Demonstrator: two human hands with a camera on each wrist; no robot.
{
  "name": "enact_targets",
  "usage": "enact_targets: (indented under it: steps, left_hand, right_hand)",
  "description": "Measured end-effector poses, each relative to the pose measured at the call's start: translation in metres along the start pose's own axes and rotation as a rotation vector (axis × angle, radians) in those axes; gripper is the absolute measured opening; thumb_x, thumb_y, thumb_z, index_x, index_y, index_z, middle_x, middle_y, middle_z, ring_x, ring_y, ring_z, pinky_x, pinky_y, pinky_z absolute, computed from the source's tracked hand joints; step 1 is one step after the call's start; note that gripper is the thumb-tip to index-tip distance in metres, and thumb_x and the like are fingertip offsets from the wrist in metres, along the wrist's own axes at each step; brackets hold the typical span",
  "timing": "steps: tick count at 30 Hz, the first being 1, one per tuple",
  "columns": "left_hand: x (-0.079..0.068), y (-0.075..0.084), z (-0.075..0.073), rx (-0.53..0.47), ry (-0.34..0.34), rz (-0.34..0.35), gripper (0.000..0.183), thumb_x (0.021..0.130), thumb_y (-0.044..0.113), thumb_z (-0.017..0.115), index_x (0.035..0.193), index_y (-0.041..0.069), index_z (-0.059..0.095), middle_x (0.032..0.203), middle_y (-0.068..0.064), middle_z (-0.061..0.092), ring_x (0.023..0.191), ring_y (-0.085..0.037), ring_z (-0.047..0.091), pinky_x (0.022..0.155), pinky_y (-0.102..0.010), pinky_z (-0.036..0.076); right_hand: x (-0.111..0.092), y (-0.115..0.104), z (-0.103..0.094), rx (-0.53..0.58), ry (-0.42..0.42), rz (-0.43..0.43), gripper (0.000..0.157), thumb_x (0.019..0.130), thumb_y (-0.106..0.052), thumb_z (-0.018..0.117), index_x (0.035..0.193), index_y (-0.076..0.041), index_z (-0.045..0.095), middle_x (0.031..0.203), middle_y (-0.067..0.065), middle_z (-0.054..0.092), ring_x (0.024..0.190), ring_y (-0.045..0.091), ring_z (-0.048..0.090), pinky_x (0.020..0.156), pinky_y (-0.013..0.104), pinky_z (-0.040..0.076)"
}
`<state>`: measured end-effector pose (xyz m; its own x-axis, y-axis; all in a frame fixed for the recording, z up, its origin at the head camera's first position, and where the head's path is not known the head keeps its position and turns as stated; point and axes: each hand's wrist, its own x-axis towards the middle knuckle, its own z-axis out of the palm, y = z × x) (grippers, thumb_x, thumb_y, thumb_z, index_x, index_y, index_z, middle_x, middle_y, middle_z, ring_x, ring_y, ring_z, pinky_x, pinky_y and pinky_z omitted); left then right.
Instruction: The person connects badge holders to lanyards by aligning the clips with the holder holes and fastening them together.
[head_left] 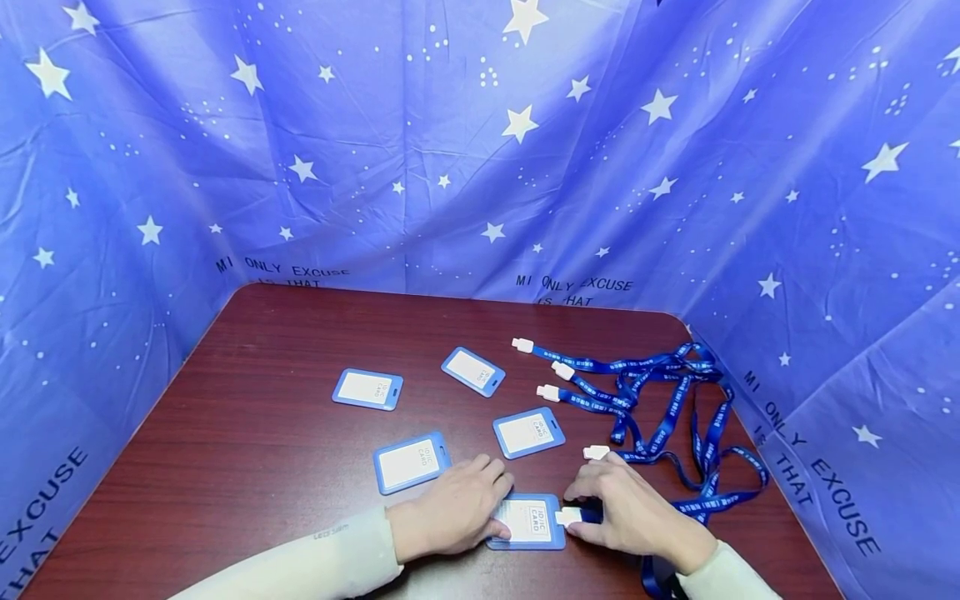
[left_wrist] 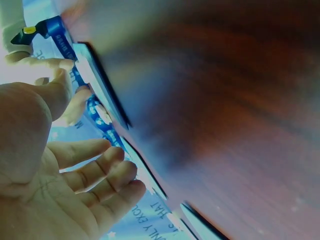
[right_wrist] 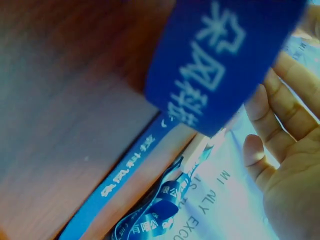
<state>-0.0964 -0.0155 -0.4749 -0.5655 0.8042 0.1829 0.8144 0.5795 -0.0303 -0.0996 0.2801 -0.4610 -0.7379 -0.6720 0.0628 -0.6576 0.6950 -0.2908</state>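
Note:
A blue-framed ID badge holder [head_left: 536, 523] lies near the table's front edge. My left hand [head_left: 457, 504] rests at its left end, thumb on the frame and the other fingers loosely extended at its upper left corner. At the slotted right end, my right hand [head_left: 630, 508] pinches a lanyard by its white plastic clip [head_left: 567, 517], thumb below and index finger above. The clip's tip meets the slotted edge. The lanyard's blue printed strap [right_wrist: 210, 70] runs back under the right palm. Another white clip [head_left: 596, 452] lies just beyond the right fingertips.
Several more badge holders lie flat: one by the left hand [head_left: 408, 462], one in the middle [head_left: 528, 433], others at the back. Blue lanyards [head_left: 675, 417] lie in a tangle at right, with white clips facing left. A starry blue curtain [head_left: 480, 150] surrounds the table.

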Motion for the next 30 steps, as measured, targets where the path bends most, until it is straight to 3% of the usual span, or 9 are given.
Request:
enact_targets:
  steps: [8, 14, 21, 27, 30]
  left_hand:
    - [-0.002, -0.006, 0.004, -0.026, 0.031, -0.026, 0.057, 0.095, 0.058, 0.063, 0.126, 0.010, 0.064, 0.111, 0.001, 0.060, 0.101, -0.013, 0.055, 0.088, -0.030, 0.052]
    - [-0.004, -0.010, 0.000, -0.023, 0.033, -0.059, 0.054, 0.095, 0.056, 0.065, 0.124, 0.011, 0.064, 0.108, 0.001, 0.060, 0.100, -0.014, 0.055, 0.088, -0.031, 0.051]
    - [-0.007, -0.019, -0.008, -0.025, 0.025, -0.087, 0.062, 0.093, 0.055, 0.068, 0.131, 0.007, 0.063, 0.114, -0.002, 0.062, 0.105, -0.017, 0.058, 0.094, -0.033, 0.051]
    - [-0.010, -0.025, -0.011, -0.046, 0.010, -0.113, 0.067, 0.094, 0.056, 0.067, 0.138, 0.006, 0.059, 0.123, -0.006, 0.063, 0.112, -0.020, 0.058, 0.100, -0.036, 0.051]
    - [-0.012, -0.028, -0.012, -0.050, 0.014, -0.118, 0.069, 0.094, 0.057, 0.066, 0.139, 0.006, 0.058, 0.126, -0.007, 0.062, 0.115, -0.021, 0.057, 0.103, -0.037, 0.050]
  right_hand:
    - [-0.001, 0.003, 0.000, -0.019, 0.074, -0.026, 0.024, 0.081, -0.044, 0.086, 0.097, -0.028, 0.078, 0.092, -0.023, 0.065, 0.087, -0.003, 0.057, 0.085, 0.036, 0.043]
    - [-0.002, 0.005, -0.003, -0.021, 0.087, 0.000, 0.027, 0.078, -0.041, 0.088, 0.099, -0.027, 0.079, 0.095, -0.022, 0.066, 0.094, -0.003, 0.059, 0.090, 0.044, 0.043]
    - [-0.003, 0.007, -0.003, -0.058, 0.146, -0.007, 0.032, 0.076, -0.043, 0.089, 0.101, -0.024, 0.079, 0.100, -0.019, 0.070, 0.098, 0.002, 0.062, 0.088, 0.036, 0.042]
    - [-0.004, 0.009, -0.004, -0.077, 0.196, 0.053, 0.044, 0.079, -0.052, 0.086, 0.110, -0.021, 0.078, 0.109, -0.013, 0.071, 0.107, 0.013, 0.063, 0.094, 0.048, 0.047]
    - [-0.004, 0.009, -0.004, -0.071, 0.213, 0.087, 0.051, 0.076, -0.051, 0.088, 0.115, -0.020, 0.077, 0.112, -0.011, 0.071, 0.106, 0.012, 0.062, 0.096, 0.054, 0.048]
